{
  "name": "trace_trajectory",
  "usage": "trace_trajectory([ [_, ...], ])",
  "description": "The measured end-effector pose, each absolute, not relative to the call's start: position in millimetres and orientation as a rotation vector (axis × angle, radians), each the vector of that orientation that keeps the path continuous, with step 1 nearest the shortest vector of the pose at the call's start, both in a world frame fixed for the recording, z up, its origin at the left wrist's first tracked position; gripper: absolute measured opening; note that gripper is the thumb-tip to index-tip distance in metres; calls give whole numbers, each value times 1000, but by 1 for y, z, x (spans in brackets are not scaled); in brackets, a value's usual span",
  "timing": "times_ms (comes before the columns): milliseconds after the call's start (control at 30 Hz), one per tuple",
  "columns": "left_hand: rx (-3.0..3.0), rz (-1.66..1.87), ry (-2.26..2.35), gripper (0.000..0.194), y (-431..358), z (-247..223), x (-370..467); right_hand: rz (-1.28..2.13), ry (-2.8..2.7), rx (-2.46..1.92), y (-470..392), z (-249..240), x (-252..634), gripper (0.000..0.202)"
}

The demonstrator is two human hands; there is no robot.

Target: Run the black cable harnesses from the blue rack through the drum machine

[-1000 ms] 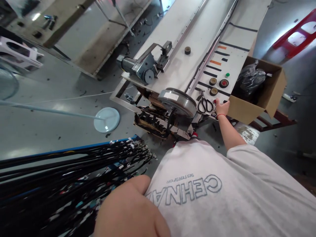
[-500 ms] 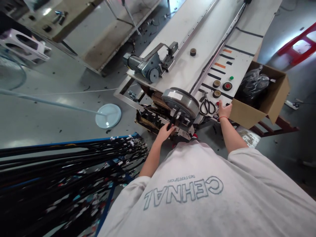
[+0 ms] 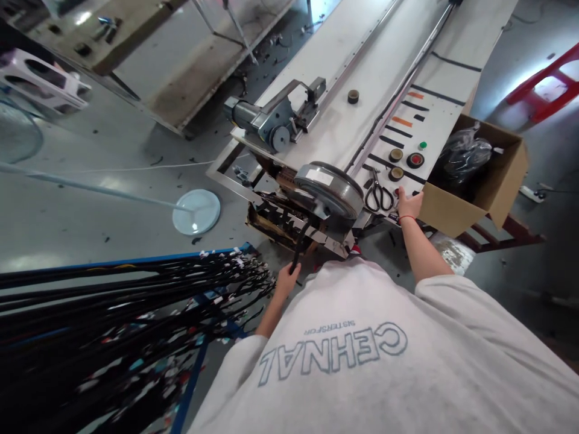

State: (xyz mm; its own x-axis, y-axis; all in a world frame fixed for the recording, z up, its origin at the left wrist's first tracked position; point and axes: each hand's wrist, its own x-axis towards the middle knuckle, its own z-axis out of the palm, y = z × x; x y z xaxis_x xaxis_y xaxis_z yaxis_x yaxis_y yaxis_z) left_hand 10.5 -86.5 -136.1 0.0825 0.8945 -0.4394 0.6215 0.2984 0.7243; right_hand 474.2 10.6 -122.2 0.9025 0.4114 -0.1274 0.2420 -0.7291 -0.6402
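My left hand is closed around the end of a black tape-wrapped cable, low and left of my shirt front. The cable's other end reaches up toward the underside of a round grey wheel-shaped machine head. My right hand rests at the near corner of the white bench, fingers apart. One finger is at a red button, partly covered by the hand. Black-handled scissors lie just left of it. Tape rolls and a green button are farther up the bench.
A grey motor unit is mounted on the bench's left side. An open cardboard box with plastic-wrapped contents stands at right. Many black cables hang over a blue rack at lower left. A round white stand base is on the floor.
My left hand has drawn back from the wheel, down and left toward my body, pulling the black cable with it. My right hand stays at the bench corner.
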Motion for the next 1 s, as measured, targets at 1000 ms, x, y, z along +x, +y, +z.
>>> trace_trajectory([
  [1000, 1411, 530, 1405, 37, -42, -93, 76, 331, -477, -2377, 11, -125, 475, 86],
])
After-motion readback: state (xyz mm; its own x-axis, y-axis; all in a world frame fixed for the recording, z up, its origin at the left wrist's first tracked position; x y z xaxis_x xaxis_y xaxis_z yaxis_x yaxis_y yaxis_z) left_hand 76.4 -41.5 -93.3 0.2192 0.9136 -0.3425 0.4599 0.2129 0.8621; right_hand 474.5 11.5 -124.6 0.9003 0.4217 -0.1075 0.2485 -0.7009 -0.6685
